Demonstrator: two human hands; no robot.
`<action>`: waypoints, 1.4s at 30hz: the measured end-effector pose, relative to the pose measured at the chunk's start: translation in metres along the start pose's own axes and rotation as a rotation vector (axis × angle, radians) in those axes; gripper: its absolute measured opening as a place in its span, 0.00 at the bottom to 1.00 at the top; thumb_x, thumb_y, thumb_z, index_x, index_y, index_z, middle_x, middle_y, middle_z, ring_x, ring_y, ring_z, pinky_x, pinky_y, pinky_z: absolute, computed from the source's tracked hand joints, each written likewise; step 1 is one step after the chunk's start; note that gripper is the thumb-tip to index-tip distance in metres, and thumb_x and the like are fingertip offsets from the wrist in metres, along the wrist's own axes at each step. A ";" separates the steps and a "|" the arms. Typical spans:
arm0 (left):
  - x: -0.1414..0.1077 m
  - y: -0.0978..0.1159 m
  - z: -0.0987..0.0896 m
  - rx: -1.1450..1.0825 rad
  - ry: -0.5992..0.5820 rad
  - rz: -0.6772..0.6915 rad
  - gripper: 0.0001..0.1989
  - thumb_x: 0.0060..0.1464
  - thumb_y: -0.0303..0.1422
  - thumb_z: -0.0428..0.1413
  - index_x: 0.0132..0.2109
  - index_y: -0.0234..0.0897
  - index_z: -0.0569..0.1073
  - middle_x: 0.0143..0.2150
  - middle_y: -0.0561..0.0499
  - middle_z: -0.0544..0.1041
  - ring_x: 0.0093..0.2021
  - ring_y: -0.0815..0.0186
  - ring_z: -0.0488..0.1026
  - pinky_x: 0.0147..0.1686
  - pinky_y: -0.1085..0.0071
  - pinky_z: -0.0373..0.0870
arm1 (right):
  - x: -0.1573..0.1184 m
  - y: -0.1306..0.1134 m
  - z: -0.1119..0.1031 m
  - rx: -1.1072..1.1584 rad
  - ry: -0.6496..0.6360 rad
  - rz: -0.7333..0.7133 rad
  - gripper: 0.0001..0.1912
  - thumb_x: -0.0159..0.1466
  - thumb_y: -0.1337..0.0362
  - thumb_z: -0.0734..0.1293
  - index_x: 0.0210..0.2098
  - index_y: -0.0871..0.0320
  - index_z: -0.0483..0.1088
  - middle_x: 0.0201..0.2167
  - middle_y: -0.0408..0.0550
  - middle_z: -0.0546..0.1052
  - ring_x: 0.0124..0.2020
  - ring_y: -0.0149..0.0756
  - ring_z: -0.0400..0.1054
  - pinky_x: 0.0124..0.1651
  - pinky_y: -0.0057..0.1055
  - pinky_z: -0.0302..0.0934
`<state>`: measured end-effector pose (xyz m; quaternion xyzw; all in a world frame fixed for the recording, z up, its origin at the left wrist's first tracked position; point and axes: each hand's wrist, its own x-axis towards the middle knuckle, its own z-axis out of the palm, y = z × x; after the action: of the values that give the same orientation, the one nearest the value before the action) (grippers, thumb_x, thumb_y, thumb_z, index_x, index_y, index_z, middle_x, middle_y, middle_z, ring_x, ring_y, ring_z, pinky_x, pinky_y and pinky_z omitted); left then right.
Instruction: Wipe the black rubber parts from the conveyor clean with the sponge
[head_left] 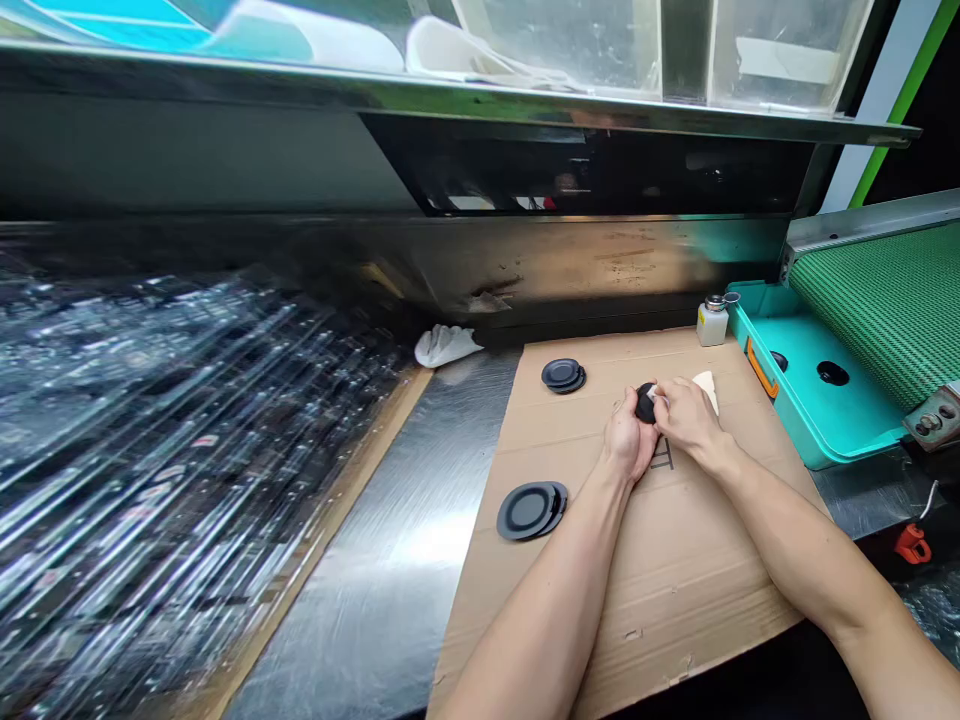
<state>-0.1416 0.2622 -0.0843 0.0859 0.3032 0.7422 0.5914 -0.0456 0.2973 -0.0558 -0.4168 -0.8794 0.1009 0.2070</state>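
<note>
Over a flat cardboard sheet [555,620], my left hand [628,440] grips a small round black disc-shaped part [645,404]. My right hand [686,415] is closed on a white cloth [706,388] and presses a bit of it against the black part's face. One end of the cloth sticks out beyond the right hand's knuckles. To the left of my hands, a small stack of dark round parts [562,374] rests on the cardboard. Nearer to me, by my left forearm, lies another stack of larger dark round parts [527,510].
A white pump bottle [712,322] stands at the cardboard's back right corner. Beside it a teal bin [817,415] holds black round parts, under a green conveyor belt [892,300]. Clear plastic bags [187,480] fill the left. A crumpled white cloth [445,346] lies behind. A metal shelf hangs above.
</note>
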 end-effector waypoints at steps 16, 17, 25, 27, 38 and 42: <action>0.000 0.006 0.007 -0.194 -0.075 -0.089 0.23 0.69 0.40 0.40 0.38 0.33 0.75 0.49 0.38 0.80 0.54 0.57 0.76 0.60 0.60 0.67 | 0.000 0.000 0.015 0.159 0.206 -0.269 0.10 0.68 0.65 0.59 0.35 0.56 0.71 0.37 0.52 0.75 0.43 0.42 0.68 0.48 0.36 0.61; 0.000 0.006 0.007 -0.204 -0.097 -0.106 0.23 0.68 0.41 0.40 0.38 0.33 0.75 0.48 0.38 0.80 0.54 0.57 0.76 0.60 0.60 0.68 | 0.001 -0.001 0.015 0.149 0.199 -0.291 0.11 0.69 0.64 0.58 0.36 0.56 0.71 0.38 0.53 0.76 0.43 0.42 0.68 0.49 0.35 0.61; 0.002 0.023 0.000 -0.206 -0.019 -0.095 0.20 0.68 0.39 0.41 0.38 0.34 0.73 0.39 0.43 0.79 0.40 0.62 0.78 0.49 0.58 0.74 | 0.006 0.016 -0.001 0.104 0.131 -0.088 0.14 0.68 0.59 0.59 0.34 0.58 0.74 0.31 0.51 0.76 0.35 0.40 0.69 0.41 0.32 0.60; 0.003 0.030 -0.002 -0.231 0.029 -0.053 0.19 0.68 0.40 0.41 0.39 0.34 0.73 0.39 0.44 0.79 0.37 0.62 0.77 0.43 0.60 0.75 | 0.006 0.022 -0.012 0.162 0.020 -0.047 0.19 0.69 0.53 0.59 0.31 0.57 0.74 0.25 0.47 0.75 0.29 0.36 0.68 0.36 0.30 0.58; -0.016 0.056 0.009 -0.388 -0.064 -0.097 0.19 0.66 0.44 0.49 0.39 0.31 0.74 0.43 0.38 0.79 0.48 0.58 0.78 0.43 0.68 0.79 | 0.010 0.051 -0.031 -0.234 -0.089 0.247 0.29 0.62 0.46 0.67 0.58 0.55 0.71 0.53 0.57 0.74 0.54 0.49 0.68 0.54 0.39 0.59; -0.020 0.054 0.013 -0.223 -0.085 -0.034 0.24 0.57 0.50 0.59 0.43 0.30 0.75 0.46 0.38 0.79 0.49 0.58 0.78 0.41 0.72 0.78 | 0.010 0.048 -0.023 -0.218 -0.125 0.199 0.25 0.66 0.52 0.64 0.59 0.54 0.70 0.53 0.55 0.74 0.56 0.46 0.67 0.57 0.36 0.58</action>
<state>-0.1743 0.2415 -0.0397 0.0460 0.1947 0.7569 0.6222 -0.0082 0.3356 -0.0495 -0.5149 -0.8505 0.0507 0.0946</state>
